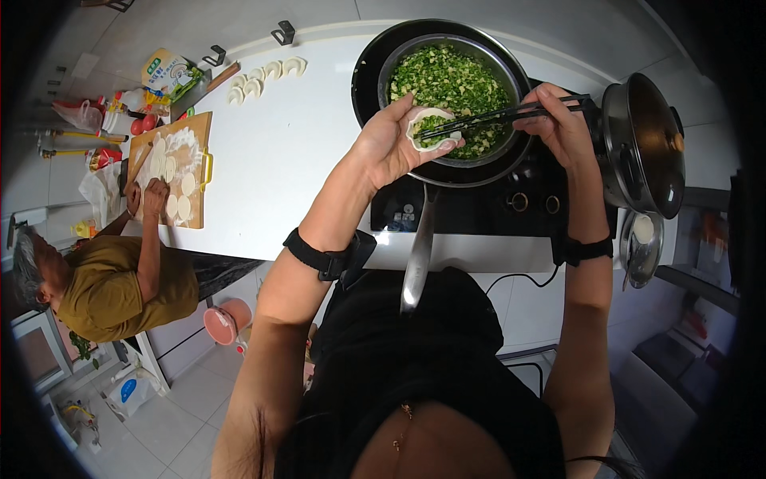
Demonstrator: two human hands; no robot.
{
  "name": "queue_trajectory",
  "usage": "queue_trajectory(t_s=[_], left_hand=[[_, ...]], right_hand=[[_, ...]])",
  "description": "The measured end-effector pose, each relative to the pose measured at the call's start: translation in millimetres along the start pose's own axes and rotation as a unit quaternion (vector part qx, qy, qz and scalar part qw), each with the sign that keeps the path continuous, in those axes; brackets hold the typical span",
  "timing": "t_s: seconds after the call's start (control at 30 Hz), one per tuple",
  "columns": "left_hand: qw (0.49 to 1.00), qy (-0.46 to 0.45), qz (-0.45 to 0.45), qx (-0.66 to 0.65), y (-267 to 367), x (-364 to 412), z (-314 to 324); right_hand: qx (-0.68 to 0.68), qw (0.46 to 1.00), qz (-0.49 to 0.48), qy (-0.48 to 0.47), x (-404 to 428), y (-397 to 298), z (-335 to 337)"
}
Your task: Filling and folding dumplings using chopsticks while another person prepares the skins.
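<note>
A round dough wrapper rests cupped in my left hand, with chopped green filling heaped in its middle. My right hand grips a pair of black chopsticks, whose tips touch that filling. Both hands are over the near side of a metal bowl full of the same chopped green and pale yellow mixture. The bowl sits inside a black frying pan with a steel handle that points toward me.
Several folded dumplings lie on the white counter. At left, another person handles dough on a floured wooden board with wrappers. A lidded pot stands right of the black cooktop; a pink bucket is on the floor.
</note>
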State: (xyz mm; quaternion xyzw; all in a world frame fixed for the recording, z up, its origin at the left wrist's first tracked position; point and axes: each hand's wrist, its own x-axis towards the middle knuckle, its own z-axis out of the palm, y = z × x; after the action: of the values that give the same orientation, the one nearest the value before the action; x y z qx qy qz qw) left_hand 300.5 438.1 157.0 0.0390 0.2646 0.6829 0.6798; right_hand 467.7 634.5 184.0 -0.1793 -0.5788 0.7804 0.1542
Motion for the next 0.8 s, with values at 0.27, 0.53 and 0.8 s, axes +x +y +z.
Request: queue_trajectory(t_s=[0.27,0.53,0.8], left_hand=[[1.000,-0.011,-0.007,-0.001,1,-4,4],[1.000,-0.009,-0.004,0.009,3,-4,9],[0.999,0.023,-0.011,0.022,2,-7,8]], right_hand=[[-0.012,0.999,0.028,-0.015,5,3,-4],[0.055,0.998,-0.006,-0.015,5,8,-12],[0.027,1.000,-0.011,-0.007,-1,9,-8]])
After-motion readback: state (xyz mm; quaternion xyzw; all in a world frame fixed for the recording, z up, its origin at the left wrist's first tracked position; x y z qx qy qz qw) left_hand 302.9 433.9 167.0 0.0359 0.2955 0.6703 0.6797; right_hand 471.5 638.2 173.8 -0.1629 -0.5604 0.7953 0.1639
